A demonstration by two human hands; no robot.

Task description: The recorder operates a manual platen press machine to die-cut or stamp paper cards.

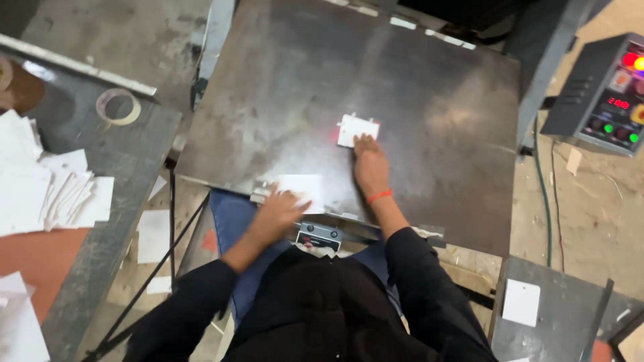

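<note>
A small white card lies near the middle of a large dark metal plate. My right hand reaches out flat and its fingertips press on the card's near edge; an orange band circles that wrist. A second white piece rests at the plate's near edge. My left hand lies on it with fingers spread. A faint red light spot shows just left of the small card.
A side bench on the left carries stacks of white cards and a tape roll. A control box with lit red and green lamps stands at right. One white card lies on a lower right surface.
</note>
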